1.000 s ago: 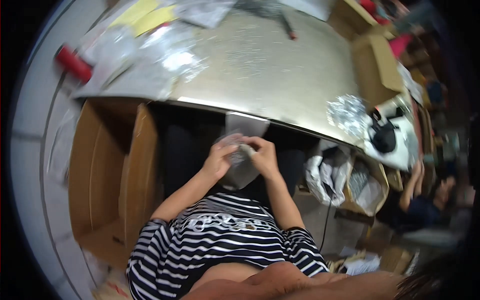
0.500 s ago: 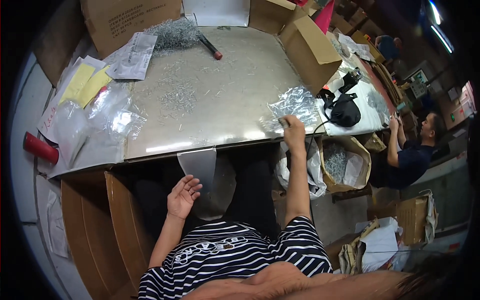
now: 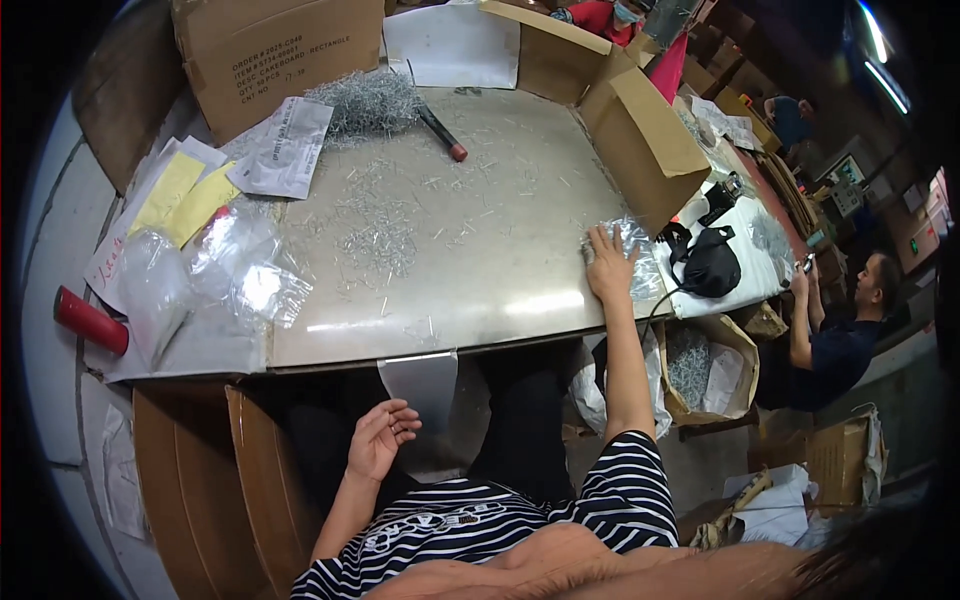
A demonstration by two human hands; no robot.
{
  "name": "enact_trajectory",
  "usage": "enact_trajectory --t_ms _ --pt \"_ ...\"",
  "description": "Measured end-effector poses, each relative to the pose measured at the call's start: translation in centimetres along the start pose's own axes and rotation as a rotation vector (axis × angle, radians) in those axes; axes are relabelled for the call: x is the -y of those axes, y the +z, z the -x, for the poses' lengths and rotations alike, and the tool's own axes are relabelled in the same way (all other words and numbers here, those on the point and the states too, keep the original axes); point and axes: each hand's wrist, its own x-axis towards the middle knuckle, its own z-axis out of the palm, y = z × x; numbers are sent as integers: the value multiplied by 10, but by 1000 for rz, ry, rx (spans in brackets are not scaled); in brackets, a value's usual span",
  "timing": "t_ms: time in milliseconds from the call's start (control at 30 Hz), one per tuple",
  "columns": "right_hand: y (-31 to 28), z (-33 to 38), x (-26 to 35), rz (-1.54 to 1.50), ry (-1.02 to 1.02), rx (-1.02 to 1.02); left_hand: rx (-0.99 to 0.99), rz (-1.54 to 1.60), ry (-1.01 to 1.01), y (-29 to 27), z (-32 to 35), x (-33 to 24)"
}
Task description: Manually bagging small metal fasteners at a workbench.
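My right hand [image 3: 611,264] lies flat with spread fingers on shiny clear plastic bags [image 3: 645,278] at the table's right side. Part of those bags is hidden under the palm. Below the table's front edge, my left hand [image 3: 381,438] hovers with loosely bent fingers and holds nothing. Just above it, a clear plastic bag [image 3: 420,388] hangs from the edge. Small silvery metal pins [image 3: 375,245] are strewn over the table [image 3: 510,270]. A larger heap of such pins [image 3: 365,105] rises at the back left, beside a dark stick-like tool with a red end [image 3: 442,132].
Cardboard boxes [image 3: 285,60] stand behind the heap and an open carton [image 3: 655,140] at the right. Papers [image 3: 185,195] and clear bags [image 3: 250,260] cover the left end, near a red cylinder [image 3: 92,320]. A black pouch [image 3: 712,262] lies right; a co-worker [image 3: 850,330] sits beyond.
My right hand has gone from gripping something blurred to lying flat on the bags, slightly farther right. My left hand stays near the hanging bag. The whole view has shifted slightly.
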Motion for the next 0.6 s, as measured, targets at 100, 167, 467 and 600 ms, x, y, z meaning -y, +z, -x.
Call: enact_trajectory --t_ms 100,167,467,600 --pt "-5 -15 8 53 132 31 -32 -27 34 -3 5 -12" --pt "-3 -30 22 111 166 14 -49 -47 72 1 4 -22" --pt "94 -189 81 -261 422 6 28 -238 235 31 -10 -69" --pt "96 -211 156 -273 17 119 -248 -847 452 45 -16 -74"
